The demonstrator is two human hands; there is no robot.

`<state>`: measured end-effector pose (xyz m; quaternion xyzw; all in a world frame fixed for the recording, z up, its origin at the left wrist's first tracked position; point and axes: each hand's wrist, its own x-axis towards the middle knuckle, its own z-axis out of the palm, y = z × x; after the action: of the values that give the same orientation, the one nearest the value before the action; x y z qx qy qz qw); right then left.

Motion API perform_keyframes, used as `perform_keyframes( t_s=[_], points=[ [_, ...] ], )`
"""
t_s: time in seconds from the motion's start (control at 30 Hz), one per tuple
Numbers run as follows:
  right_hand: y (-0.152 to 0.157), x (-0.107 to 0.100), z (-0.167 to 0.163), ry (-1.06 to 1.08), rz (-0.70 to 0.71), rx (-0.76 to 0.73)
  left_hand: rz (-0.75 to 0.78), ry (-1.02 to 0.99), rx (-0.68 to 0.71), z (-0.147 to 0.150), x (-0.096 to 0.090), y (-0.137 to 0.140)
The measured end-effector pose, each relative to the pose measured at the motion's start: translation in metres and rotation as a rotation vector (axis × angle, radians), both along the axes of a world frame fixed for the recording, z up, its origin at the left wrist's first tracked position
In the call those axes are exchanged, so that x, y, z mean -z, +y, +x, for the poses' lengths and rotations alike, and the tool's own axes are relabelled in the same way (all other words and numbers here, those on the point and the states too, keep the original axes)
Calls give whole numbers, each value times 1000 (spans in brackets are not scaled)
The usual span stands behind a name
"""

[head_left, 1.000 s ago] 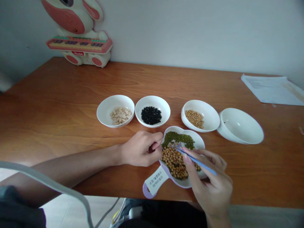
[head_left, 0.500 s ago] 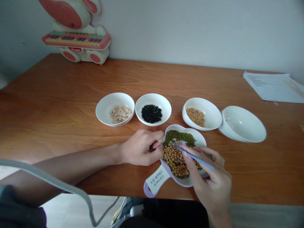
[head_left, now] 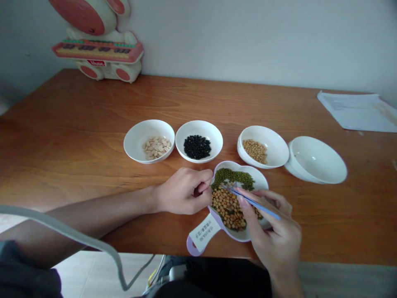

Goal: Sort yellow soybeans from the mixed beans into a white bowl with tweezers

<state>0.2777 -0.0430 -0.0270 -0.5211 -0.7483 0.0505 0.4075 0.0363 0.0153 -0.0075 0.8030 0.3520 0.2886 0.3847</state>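
A white dish with a wavy lilac rim [head_left: 262, 179] and a labelled handle [head_left: 204, 234] lies near the table's front edge. Green mung beans [head_left: 234, 178] fill its far side; tan soybeans [head_left: 228, 203] cover the near part, with a few green ones among them. At the dish's left rim, my left hand [head_left: 186, 191] is closed, fingers curled against the edge; its fingertips are partly hidden. My right hand [head_left: 276, 231] pinches blue tweezers [head_left: 259, 205] over the dish, their tips among the beans. Whether a bean is between the tips I cannot tell.
Behind the dish stand white bowls with pale flat seeds [head_left: 156, 147], black beans [head_left: 197, 147] and soybeans [head_left: 254, 150]. A tilted bowl [head_left: 318, 161] is at the right. Papers [head_left: 356, 109] and a toy keyboard animal [head_left: 99, 54] lie farther back. A grey cable [head_left: 77, 234] crosses my left forearm.
The whole view has shifted very slightly. Both hands, the tweezers and the dish keep nearly the same positions relative to each other.
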Motion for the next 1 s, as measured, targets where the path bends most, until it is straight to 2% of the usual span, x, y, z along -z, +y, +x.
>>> perform_keyframes(
  t_s=[0.77,1.0],
  points=[
    [-1,2,2,-7,-15,-8,1,-18,6,-1,1,0],
    [-4,-1,2,78,-23,1,-3,-3,1,0,0,1]
  ],
)
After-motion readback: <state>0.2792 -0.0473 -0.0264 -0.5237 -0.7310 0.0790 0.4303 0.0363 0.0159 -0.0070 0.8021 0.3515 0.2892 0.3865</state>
